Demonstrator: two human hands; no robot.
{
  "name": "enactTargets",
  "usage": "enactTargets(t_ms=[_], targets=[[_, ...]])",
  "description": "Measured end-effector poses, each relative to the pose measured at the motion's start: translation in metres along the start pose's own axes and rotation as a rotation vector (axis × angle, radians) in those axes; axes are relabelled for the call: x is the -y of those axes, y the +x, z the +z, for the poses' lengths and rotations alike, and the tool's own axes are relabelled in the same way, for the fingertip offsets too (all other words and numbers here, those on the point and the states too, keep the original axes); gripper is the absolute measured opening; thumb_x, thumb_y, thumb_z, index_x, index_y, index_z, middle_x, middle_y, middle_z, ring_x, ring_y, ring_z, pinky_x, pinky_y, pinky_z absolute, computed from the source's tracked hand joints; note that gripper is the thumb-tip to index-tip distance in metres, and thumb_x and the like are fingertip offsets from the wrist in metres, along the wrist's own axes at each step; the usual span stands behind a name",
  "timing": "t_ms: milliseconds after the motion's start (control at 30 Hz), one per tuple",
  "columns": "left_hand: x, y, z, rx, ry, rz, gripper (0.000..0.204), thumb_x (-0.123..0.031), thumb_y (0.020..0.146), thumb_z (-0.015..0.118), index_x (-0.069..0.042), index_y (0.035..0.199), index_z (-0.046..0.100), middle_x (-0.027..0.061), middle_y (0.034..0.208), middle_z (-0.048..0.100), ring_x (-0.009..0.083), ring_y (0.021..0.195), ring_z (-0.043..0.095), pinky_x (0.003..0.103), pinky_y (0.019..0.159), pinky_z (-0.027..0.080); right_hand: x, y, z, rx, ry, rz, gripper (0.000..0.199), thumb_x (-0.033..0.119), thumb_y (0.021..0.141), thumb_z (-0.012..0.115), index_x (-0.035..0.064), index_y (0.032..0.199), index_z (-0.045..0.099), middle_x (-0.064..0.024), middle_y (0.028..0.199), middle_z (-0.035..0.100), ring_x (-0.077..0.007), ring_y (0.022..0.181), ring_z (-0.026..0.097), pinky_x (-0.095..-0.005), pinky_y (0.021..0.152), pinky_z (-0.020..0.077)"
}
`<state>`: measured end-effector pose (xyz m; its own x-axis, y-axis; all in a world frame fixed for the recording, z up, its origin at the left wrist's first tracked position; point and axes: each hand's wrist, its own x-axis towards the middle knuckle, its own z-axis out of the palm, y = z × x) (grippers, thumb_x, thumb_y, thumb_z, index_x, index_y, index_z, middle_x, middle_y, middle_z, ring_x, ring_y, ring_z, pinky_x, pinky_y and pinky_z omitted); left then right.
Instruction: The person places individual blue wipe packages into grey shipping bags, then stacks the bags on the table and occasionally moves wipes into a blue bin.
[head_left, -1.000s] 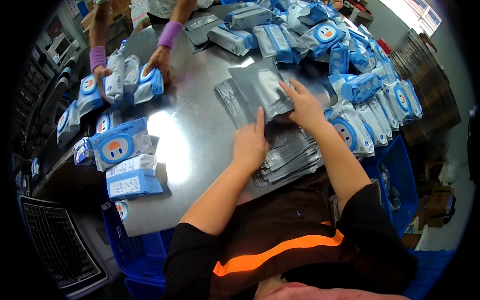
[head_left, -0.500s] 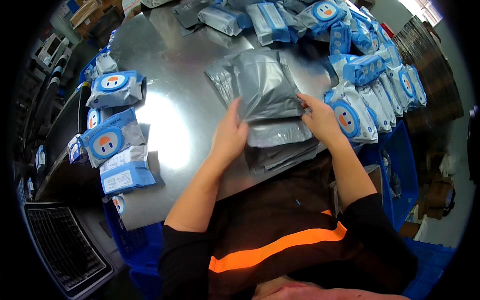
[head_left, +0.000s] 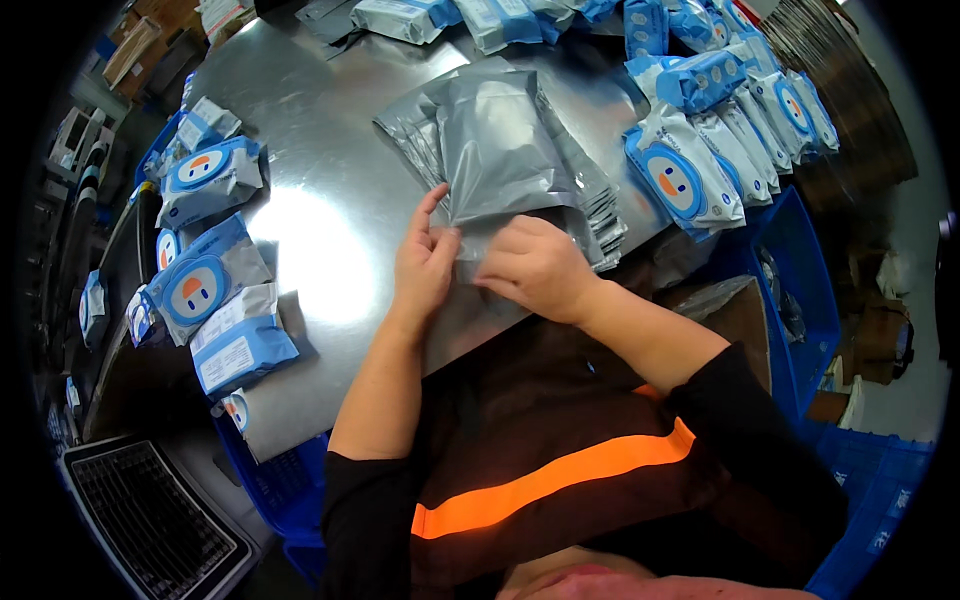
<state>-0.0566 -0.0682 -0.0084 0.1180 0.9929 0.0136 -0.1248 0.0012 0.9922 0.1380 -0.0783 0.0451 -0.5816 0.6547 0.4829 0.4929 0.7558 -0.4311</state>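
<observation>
While packs (head_left: 218, 342) left of the shiny grey bag (head_left: 500, 140) bear face prints (head_left: 192, 297), right hand (head_left: 545, 265) pinches its near edge, left hand's (head_left: 424, 268) grip unclear.

And there's the light, flaring white across the left half of the shiny metal worktop (head_left: 335, 115)! Over to the right, a pale grey wall (head_left: 890, 225) rises behind a big, brown, ridged roll (head_left: 850, 110), with a cardboard box (head_left: 882, 342) low beside it. Blue crates (head_left: 812, 290) flank the near side. Down in the left corner, a black grille (head_left: 155, 515) in a pale frame; cardboard boxes (head_left: 140, 60) crowd the far left.
</observation>
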Motion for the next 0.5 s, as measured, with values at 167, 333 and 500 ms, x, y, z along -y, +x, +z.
enactTargets(t_ms=[167, 333, 500], targets=[[0.000, -0.004, -0.003, -0.030, 0.046, -0.031, 0.055, -0.005, 0.097, 0.053, -0.005, 0.150, 0.040, -0.0071, 0.069, 0.046, 0.0021, 0.064, 0.039, 0.018, 0.063, 0.033, -0.024, -0.088, -0.094, 0.091, 0.645, 0.741, 0.009, 0.009, 0.085, 0.077, 0.0023, 0.091, 0.075, -0.0045, 0.086, 0.070, -0.0128, 0.081, 0.066, -0.0276, 0.073, 0.0519], [-0.003, -0.009, -0.005, -0.061, 0.116, -0.008, 0.055, -0.004, 0.094, 0.054, -0.004, 0.149, 0.044, -0.0072, 0.068, 0.045, 0.0020, 0.063, 0.039, 0.018, 0.062, 0.033, -0.083, -0.341, -0.178, -0.039, 0.578, 1.531, 0.021, 0.016, 0.087, 0.073, 0.0054, 0.105, 0.071, -0.0009, 0.084, 0.066, -0.0087, 0.073, 0.058, -0.0238, 0.065, 0.0467], [-0.009, -0.003, -0.018, -0.120, 0.335, 0.021, 0.055, 0.002, 0.089, 0.053, -0.003, 0.144, 0.049, 0.0015, 0.081, 0.061, 0.0094, 0.073, 0.054, 0.023, 0.072, 0.043, -0.106, -0.474, -0.162, 0.311, -0.449, 1.361, 0.037, 0.012, 0.084, 0.075, 0.0064, 0.120, 0.069, -0.0130, 0.109, 0.072, -0.0237, 0.099, 0.070, -0.0345, 0.084, 0.0558]])
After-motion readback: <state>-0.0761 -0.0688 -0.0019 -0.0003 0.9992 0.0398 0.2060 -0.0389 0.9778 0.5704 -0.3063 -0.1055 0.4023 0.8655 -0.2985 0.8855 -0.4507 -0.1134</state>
